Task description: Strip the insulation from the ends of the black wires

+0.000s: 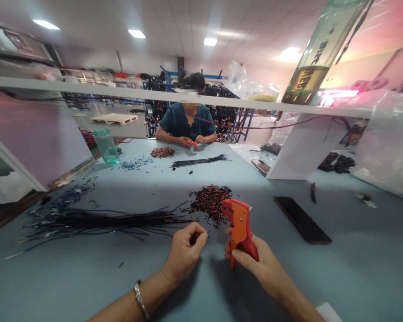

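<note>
My right hand [255, 261] is wrapped round the handles of an orange and red wire stripper [240, 228], held upright with its jaws toward the left. To its left, my left hand [186, 248] is closed in a pinch, and a thin tip of a black wire pokes out past the fingertips. Most of that wire is hidden by the hand. Behind and left of this hand lies a bundle of black wires [110, 220], with blue and silvery ends at the far left. Just beyond the stripper is a heap of short black and copper-coloured offcuts [210, 201].
A dark phone [302, 219] lies at the right. Across the table a co-worker [188, 120] holds a red tool near a second wire bundle [201, 161] and offcut pile [163, 152]. A green bottle [106, 146] stands at left. A white shelf [255, 103] spans overhead.
</note>
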`<state>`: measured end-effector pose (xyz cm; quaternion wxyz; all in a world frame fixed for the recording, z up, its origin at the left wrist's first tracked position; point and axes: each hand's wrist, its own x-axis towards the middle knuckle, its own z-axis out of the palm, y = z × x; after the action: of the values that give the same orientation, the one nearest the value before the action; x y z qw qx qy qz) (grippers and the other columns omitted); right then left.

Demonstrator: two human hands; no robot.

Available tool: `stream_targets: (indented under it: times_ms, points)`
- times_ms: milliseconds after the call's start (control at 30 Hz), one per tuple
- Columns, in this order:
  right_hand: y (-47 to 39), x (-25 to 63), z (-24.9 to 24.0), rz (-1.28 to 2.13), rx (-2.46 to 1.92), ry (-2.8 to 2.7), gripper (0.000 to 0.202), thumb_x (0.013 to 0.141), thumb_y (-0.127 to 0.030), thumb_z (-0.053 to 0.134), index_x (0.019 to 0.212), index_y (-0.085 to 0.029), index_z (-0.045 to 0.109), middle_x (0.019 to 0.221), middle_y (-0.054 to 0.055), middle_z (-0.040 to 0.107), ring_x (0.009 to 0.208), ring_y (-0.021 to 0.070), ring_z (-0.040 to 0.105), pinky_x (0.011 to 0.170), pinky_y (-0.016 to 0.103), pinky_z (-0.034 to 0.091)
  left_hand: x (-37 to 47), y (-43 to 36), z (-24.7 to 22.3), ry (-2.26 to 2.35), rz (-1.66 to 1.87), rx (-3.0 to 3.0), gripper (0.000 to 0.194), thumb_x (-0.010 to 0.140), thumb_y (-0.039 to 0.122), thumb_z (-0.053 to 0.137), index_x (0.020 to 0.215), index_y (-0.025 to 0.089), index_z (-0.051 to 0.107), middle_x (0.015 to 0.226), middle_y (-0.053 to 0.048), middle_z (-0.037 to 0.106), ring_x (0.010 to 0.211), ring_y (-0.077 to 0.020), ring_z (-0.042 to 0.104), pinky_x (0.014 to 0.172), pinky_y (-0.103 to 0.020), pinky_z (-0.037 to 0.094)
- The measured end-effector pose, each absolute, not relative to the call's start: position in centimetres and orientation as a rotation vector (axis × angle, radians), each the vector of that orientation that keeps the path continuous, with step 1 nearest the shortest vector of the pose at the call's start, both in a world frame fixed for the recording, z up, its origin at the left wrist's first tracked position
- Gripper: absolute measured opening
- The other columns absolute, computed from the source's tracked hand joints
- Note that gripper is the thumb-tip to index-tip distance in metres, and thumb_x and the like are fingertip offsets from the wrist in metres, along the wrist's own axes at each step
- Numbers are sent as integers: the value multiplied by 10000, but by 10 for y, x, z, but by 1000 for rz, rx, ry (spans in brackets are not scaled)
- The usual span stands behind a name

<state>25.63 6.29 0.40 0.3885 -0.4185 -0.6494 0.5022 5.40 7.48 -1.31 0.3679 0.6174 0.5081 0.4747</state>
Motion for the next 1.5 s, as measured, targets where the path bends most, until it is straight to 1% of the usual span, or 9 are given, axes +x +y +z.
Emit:
stream_targets:
  times_ms: [67,133,267,367,567,767,967,1233,1500]
  points:
    - [61,255,3,1077,-1113,-1796,207,869,-360,547,920,-168,603,801,55,649,724,213,617,669,330,505,54,75,-14,1281,1210,1561,232,792,344,542,644,166,539,575,33,467,544,-113,405,528,-217,321]
    - [60,254,0,812,-1129,-1921,175,885,-288,506,971,-170,602,835,67,669,744,220,629,680,331,498,55,75,-14,1253,1205,1530,235,796,352,548,649,169,531,573,36,458,541,-112,401,525,-217,325]
    - [61,251,-11,257,-1021,-2103,392,839,-173,497,1229,-166,525,1038,125,678,874,266,624,760,393,483,56,75,-14,1157,1194,1471,259,815,393,555,684,170,548,606,22,501,570,-124,444,556,-224,377]
    - [61,246,-16,63,-1000,-2184,451,798,-142,505,1249,-146,518,1033,143,656,878,281,598,762,423,462,59,75,-12,1017,1188,1307,236,757,384,659,733,158,597,685,1,579,642,-139,498,639,-241,437]
    - [59,240,-17,-39,-1029,-2229,482,761,-102,500,1241,-138,527,1007,142,638,869,274,581,760,428,428,61,74,-9,981,1210,1036,258,628,336,771,647,155,588,602,24,580,573,-114,480,591,-216,430]
    - [59,241,-18,-34,-1036,-2204,471,763,-97,504,1233,-133,526,1015,141,638,886,273,580,776,426,421,60,72,-3,950,1159,1097,200,624,292,788,663,138,667,625,7,644,595,-123,530,627,-225,459]
    - [61,242,-19,-36,-1045,-2213,476,739,-94,507,1214,-111,529,1016,148,644,884,282,575,777,426,422,61,72,-1,907,1133,1182,259,662,384,800,674,144,705,665,-13,698,628,-146,574,674,-253,488]
    - [64,238,-23,-42,-1183,-2249,322,705,-99,504,1010,-140,600,858,109,662,744,255,560,706,367,398,61,74,-1,947,1120,1301,199,699,349,721,703,150,717,710,-40,721,681,-185,605,718,-291,497]
    - [67,235,-24,-121,-1255,-2252,201,716,-103,503,881,-185,584,727,56,670,634,211,562,686,315,370,61,76,-6,954,1129,1300,212,703,313,681,573,163,606,577,0,612,587,-148,525,612,-249,440]
